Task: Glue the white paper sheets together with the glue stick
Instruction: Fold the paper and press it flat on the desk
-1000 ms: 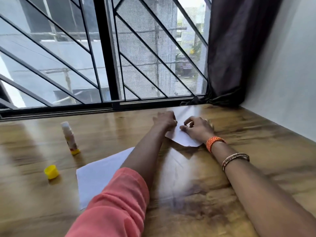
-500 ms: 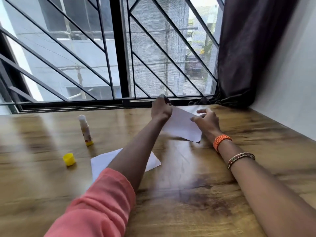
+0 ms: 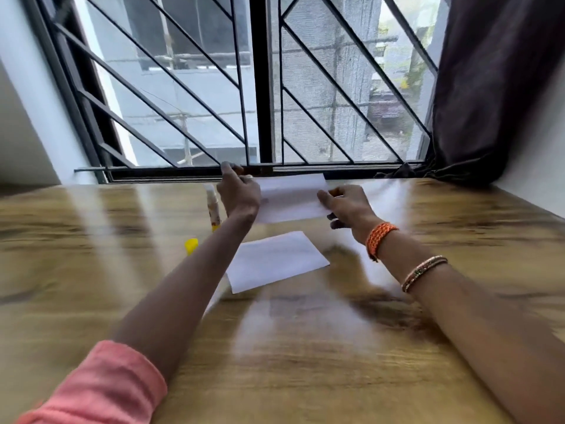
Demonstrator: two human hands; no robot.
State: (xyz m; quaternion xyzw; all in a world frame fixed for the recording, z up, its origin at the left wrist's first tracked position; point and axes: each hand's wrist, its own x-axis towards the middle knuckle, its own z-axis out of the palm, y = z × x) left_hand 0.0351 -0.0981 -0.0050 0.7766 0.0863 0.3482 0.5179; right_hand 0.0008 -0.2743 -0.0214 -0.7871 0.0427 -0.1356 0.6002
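Both hands hold one white paper sheet [image 3: 290, 198] up off the wooden table [image 3: 305, 347] near the window [image 3: 260, 87]: the left hand [image 3: 240, 194] pinches its left edge with curled fingers, and the right hand [image 3: 348, 206] grips its right edge between thumb and curled fingers. A second paper sheet [image 3: 275, 260] lies flat on the table just below, between the two forearms. The uncapped glue stick [image 3: 213, 208] stands upright just left of the left hand, with its yellow cap [image 3: 191, 244] nearby on the table.
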